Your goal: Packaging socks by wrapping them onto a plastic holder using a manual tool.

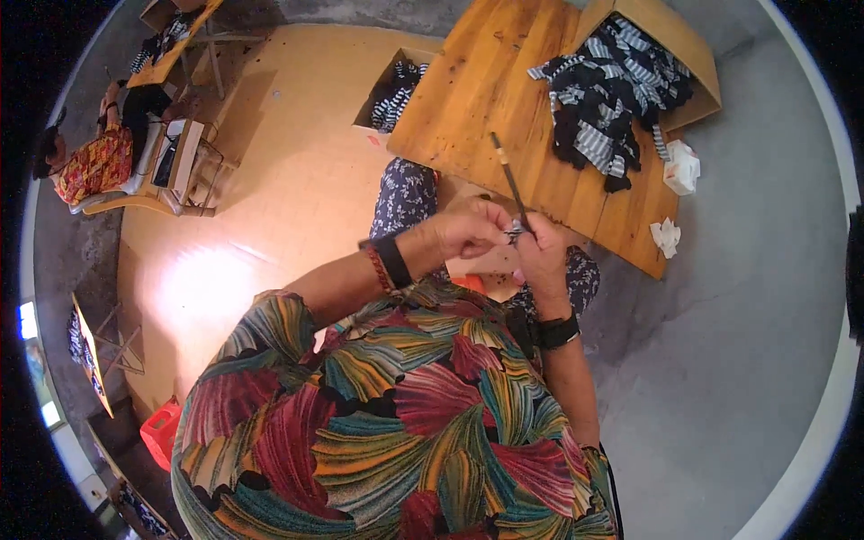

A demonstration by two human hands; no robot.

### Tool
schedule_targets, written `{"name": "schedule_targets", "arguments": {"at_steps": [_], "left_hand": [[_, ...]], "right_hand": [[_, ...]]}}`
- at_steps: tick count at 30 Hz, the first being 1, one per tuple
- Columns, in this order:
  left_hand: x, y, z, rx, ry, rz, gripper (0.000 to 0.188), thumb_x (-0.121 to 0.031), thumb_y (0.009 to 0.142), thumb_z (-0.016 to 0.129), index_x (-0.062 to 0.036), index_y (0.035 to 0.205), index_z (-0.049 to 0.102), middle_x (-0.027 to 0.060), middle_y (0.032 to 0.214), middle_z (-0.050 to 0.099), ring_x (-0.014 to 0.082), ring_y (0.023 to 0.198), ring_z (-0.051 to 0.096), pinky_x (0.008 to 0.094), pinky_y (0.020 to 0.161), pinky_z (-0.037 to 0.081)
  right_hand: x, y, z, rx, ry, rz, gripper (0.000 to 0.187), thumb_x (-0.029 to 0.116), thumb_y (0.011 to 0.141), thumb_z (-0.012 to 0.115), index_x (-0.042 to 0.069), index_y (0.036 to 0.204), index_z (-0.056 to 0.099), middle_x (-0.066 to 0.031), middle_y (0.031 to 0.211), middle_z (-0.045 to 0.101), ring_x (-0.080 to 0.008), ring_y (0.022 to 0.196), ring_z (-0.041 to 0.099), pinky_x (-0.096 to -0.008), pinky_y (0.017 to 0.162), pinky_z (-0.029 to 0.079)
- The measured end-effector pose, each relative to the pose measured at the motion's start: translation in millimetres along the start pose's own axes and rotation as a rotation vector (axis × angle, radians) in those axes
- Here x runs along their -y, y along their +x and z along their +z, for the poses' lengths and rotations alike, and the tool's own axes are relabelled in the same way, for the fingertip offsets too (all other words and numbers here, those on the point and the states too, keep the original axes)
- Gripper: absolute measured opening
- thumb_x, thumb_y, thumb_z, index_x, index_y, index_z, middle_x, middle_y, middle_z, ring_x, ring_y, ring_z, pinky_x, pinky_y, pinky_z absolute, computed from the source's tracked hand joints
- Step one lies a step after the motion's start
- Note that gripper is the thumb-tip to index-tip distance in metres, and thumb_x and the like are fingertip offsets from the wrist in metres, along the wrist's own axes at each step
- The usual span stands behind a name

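My left hand point(470, 230) and my right hand point(543, 254) meet in front of my lap, near the table's near edge. A thin dark stick point(506, 171) with a pale band slants up and left from my right hand, which is closed on it. Between my fingertips is a small black-and-white striped knit piece point(515, 232), pinched by my left hand. My fingers cover most of that piece. On the wooden table point(477, 81) lies a large heap of black and grey-striped knit pieces point(598, 117), beyond my right hand.
The heap spills from a tipped cardboard box point(697, 63). A white packet point(682, 168) and crumpled white paper point(666, 237) lie at the table's right edge. Another cardboard box point(364, 112) of striped pieces stands left of the table. Far left, a person point(94, 166) sits at another table.
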State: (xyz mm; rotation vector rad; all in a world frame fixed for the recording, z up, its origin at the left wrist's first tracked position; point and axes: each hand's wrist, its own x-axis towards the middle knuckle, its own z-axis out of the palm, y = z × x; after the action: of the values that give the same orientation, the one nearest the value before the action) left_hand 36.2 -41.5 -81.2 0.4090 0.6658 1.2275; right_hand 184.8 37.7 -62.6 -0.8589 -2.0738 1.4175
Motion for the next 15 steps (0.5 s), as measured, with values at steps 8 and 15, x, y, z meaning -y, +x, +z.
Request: {"name": "schedule_targets", "arguments": {"at_steps": [8, 15], "left_hand": [[13, -2, 0, -0.216, 0.061, 0.047, 0.014, -0.014, 0.074, 0.061, -0.001, 0.079, 0.058, 0.0057, 0.065, 0.06, 0.0133, 0.052, 0.058, 0.0237, 0.051, 0.049], [16, 12, 9, -0.407, 0.349, 0.103, 0.01, -0.008, 0.072, 0.059, -0.0003, 0.078, 0.059, 0.0073, 0.064, 0.058, 0.0149, 0.056, 0.059, 0.0249, 0.05, 0.047]], "right_hand": [[1, 2, -7, 0.158, 0.44, 0.537, 0.009, 0.006, 0.072, 0.05, 0.003, 0.065, 0.048, 0.0011, 0.054, 0.044, -0.0077, 0.047, 0.041, -0.0221, 0.042, 0.031], [9, -3, -13, 0.086, 0.531, 0.581, 0.007, 0.007, 0.073, 0.051, 0.002, 0.073, 0.056, 0.002, 0.058, 0.049, -0.0036, 0.048, 0.039, -0.0182, 0.042, 0.03]]}}
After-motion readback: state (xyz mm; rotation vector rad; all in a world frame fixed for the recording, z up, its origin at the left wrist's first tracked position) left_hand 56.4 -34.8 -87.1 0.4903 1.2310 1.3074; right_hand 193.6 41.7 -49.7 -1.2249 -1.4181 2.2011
